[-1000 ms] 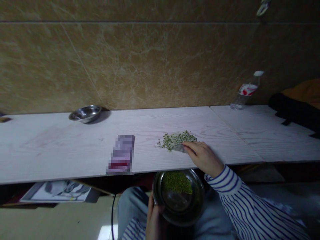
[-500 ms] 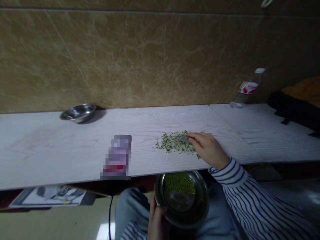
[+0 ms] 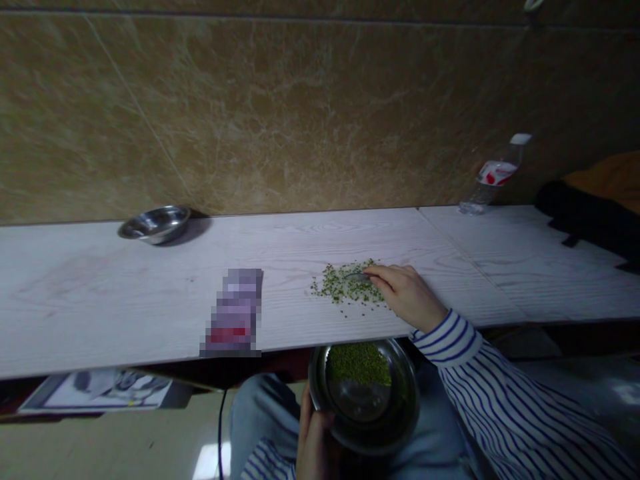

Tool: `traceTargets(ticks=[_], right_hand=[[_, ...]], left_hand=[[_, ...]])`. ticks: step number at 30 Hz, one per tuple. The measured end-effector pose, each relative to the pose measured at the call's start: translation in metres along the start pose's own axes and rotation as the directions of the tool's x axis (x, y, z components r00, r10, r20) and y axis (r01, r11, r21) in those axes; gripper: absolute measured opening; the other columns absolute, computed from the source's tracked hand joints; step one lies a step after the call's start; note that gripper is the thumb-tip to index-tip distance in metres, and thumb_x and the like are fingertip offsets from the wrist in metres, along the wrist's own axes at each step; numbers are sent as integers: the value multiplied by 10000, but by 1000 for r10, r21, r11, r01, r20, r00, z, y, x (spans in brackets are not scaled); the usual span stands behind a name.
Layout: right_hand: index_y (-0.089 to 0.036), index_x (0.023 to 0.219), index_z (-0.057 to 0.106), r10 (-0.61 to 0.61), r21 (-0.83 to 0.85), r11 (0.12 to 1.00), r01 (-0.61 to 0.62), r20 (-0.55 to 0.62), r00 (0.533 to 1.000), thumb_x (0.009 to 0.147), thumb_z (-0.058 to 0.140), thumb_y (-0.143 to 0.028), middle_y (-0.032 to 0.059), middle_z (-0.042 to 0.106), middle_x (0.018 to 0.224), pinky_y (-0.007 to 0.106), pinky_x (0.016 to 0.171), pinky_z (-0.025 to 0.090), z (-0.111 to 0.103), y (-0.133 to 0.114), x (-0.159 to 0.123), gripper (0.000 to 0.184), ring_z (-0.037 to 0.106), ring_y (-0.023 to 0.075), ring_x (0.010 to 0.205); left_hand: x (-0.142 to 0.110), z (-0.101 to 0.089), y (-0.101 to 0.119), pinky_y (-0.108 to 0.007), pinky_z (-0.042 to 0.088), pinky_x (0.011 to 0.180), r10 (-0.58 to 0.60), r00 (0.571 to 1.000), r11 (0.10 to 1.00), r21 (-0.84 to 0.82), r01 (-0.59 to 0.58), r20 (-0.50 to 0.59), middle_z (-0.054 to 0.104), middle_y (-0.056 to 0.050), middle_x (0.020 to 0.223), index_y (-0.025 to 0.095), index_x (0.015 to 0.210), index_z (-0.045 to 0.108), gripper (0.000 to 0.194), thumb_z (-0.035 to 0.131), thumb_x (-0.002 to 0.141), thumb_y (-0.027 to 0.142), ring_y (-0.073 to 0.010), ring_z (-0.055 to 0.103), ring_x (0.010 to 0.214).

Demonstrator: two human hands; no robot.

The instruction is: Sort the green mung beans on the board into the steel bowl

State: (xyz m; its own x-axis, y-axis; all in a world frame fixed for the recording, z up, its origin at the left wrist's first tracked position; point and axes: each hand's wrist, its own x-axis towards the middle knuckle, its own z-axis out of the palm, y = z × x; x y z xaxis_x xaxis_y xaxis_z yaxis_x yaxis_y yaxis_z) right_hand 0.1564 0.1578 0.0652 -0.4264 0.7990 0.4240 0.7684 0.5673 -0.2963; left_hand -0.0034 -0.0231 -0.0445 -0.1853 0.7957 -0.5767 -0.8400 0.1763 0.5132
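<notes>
My left hand [image 3: 316,437] grips the rim of a steel bowl [image 3: 405,413], held over my lap just below the table edge. Small green mung beans [image 3: 359,363] fill the bowl's far side, and its near side shows bare metal. On the tabletop, more mung beans [image 3: 333,283] lie scattered in a thin patch. My right hand [image 3: 405,293] is closed around the handle of a metal spoon [image 3: 354,274], whose head is low among those beans. The fingers partly cover the spoon and the patch's right end.
A second steel bowl [image 3: 156,225] sits by the wall at the left. A blurred-out flat purple item [image 3: 234,310] lies near the front edge. At the right are a plastic bottle [image 3: 493,177] and a dark bag [image 3: 575,213]. Below the table, a shelf [image 3: 175,393] holds papers.
My right hand has shifted a little left with the spoon. A few beans at the patch's right and front now lie farther left and nearer the edge. The bowl in my left hand stays put.
</notes>
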Motion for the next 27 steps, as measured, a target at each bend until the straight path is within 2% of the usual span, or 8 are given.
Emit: traceTargets(ticks=[2, 5, 12, 17, 20, 27], right_hand=[[-218, 1089, 647, -4, 14, 1000, 4, 14, 1000, 928, 482, -180, 38, 727, 1041, 395, 828, 464, -3, -2, -4, 234, 663, 208, 931], [-225, 1101, 639, -25, 43, 999, 24, 34, 999, 931, 484, -190, 35, 723, 1064, 390, 840, 464, -5, -4, -9, 232, 659, 202, 953], [-231, 1096, 636, -107, 79, 992, 101, 69, 992, 935, 485, -183, 30, 723, 1066, 367, 842, 452, -12, -14, -21, 226, 655, 187, 974], [-219, 1101, 634, -47, 50, 998, 48, -6, 999, 927, 501, -175, 33, 726, 1049, 361, 824, 449, -17, -10, -22, 223, 661, 188, 939], [-208, 1096, 638, -39, -5, 999, 39, -28, 999, 927, 492, -162, 44, 730, 1032, 365, 796, 442, -14, -10, -22, 228, 666, 196, 912], [-192, 1117, 630, -121, 13, 993, 121, 38, 992, 925, 491, -147, 58, 730, 1012, 359, 789, 413, -8, -27, -29, 241, 653, 195, 913]], left_hand=[[0, 0, 0, -405, 468, 922, 2, 1000, 1000, -1, -2, 2, 712, -63, 997, 263, 1287, 554, 663, 591, 630, 183, -304, 631, 1036], [0, -1, 0, -432, 454, 950, -2, 999, 1000, 23, 1, 37, 704, -80, 1068, 246, 1296, 561, 657, 589, 641, 207, -320, 620, 1062], [-4, 6, 4, -434, 429, 989, 63, 994, 997, 49, -67, 85, 700, -79, 1114, 241, 1211, 640, 585, 609, 628, 216, -333, 576, 1147], [-7, 12, 9, -454, 469, 930, 40, 988, 994, 95, -55, 149, 676, -110, 1167, 219, 1233, 631, 630, 607, 605, 273, -366, 557, 1160], [-9, 13, 10, -463, 482, 906, 41, 990, 992, 117, -57, 132, 681, -112, 1150, 222, 1207, 647, 616, 626, 594, 276, -371, 569, 1136], [-13, 16, 11, -451, 485, 909, 53, 997, 988, 139, -60, 58, 684, -85, 1155, 248, 1202, 645, 618, 633, 585, 250, -361, 565, 1150]])
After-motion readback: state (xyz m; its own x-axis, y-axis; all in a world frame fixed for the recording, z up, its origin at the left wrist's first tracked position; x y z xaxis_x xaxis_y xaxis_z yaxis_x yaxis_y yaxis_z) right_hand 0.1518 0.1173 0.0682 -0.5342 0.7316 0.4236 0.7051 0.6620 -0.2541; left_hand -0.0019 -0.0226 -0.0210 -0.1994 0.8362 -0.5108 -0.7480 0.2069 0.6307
